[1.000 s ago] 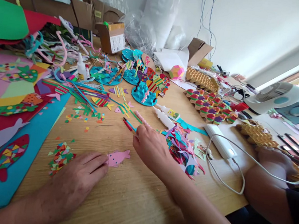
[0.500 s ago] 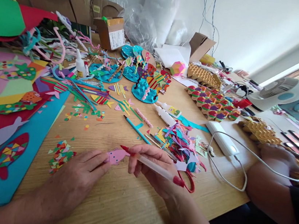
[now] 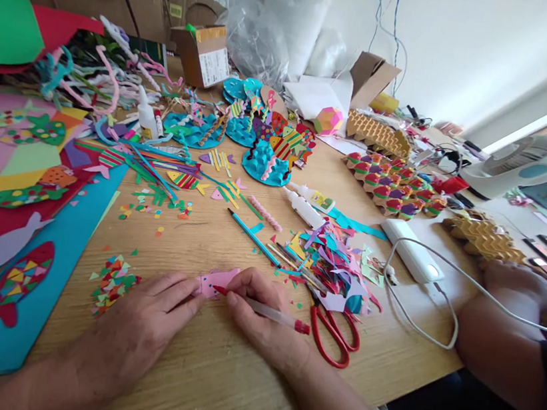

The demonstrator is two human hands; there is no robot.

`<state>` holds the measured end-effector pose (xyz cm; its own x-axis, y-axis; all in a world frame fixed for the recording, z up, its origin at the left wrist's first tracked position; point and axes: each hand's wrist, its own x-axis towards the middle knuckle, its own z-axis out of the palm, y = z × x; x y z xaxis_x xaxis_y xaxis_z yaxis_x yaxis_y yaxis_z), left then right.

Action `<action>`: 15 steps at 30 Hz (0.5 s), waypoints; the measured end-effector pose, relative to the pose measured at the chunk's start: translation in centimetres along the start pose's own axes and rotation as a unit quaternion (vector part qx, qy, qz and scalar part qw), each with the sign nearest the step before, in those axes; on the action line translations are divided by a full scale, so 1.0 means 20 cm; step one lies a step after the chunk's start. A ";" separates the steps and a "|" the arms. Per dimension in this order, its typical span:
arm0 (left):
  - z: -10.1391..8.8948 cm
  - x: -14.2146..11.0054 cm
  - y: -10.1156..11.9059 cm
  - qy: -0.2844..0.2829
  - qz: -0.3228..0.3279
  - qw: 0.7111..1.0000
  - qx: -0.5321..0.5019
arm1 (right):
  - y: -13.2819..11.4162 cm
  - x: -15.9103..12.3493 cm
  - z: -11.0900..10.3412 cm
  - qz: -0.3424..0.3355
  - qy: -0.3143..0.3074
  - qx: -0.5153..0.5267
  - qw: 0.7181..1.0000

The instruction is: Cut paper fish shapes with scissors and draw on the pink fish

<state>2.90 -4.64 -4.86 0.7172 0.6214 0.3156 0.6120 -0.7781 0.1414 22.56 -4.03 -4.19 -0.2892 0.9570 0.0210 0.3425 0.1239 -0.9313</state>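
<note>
A small pink paper fish (image 3: 210, 284) with dark blue dots lies on the wooden table. The fingertips of my left hand (image 3: 156, 307) hold its left end down, fingers close together. My right hand (image 3: 264, 308) is closed around a red felt-tip pen (image 3: 275, 313) with a clear barrel. The pen's red tip touches the fish near its middle, and part of the fish's right end is hidden by my right fingers. Red-handled scissors (image 3: 336, 338) lie right of my right hand. Left of the fish is a pile of small coloured paper bits (image 3: 113, 281).
Paper scraps (image 3: 331, 263) and glue bottles (image 3: 303, 207) lie beyond my right hand. A white power strip (image 3: 411, 253) trails a cable. At right is another person's arm (image 3: 504, 323). Coloured sheets with paper fish (image 3: 25, 273) cover the left side; painted egg cartons (image 3: 394, 187) stand behind.
My right hand has turned and lowered the pen, so its tip now meets the pink fish. The scissors' handles have come into fuller view. My left hand stays in place.
</note>
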 end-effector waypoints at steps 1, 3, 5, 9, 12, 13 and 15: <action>0.00 0.00 0.00 0.000 0.001 1.000 0.002 | 0.00 0.00 0.01 -0.008 0.007 -0.024 1.000; 0.00 0.00 0.00 0.001 0.000 1.000 0.002 | 0.01 0.00 0.02 -0.021 0.023 -0.060 0.998; 0.00 0.00 0.00 0.007 -0.003 1.000 0.001 | 0.02 0.00 0.04 -0.041 0.031 -0.081 0.995; 0.01 -0.01 0.01 0.005 -0.005 1.000 -0.002 | 0.05 0.00 0.07 -0.080 0.038 -0.102 0.991; 0.01 -0.01 0.00 0.010 -0.005 1.000 -0.005 | 0.07 -0.01 0.08 -0.092 0.037 -0.117 0.988; 0.01 -0.01 0.00 0.012 -0.004 1.000 -0.005 | 0.07 -0.01 0.08 -0.094 0.036 -0.120 0.988; 0.00 -0.01 0.00 0.015 0.002 1.000 -0.002 | 0.07 -0.01 0.08 -0.096 0.036 -0.123 0.987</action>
<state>2.82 -4.78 -4.92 0.7088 0.6158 0.3441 0.6084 -0.7805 0.1435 21.67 -4.43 -6.12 -0.3083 0.9248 0.2230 0.4972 0.3565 -0.7910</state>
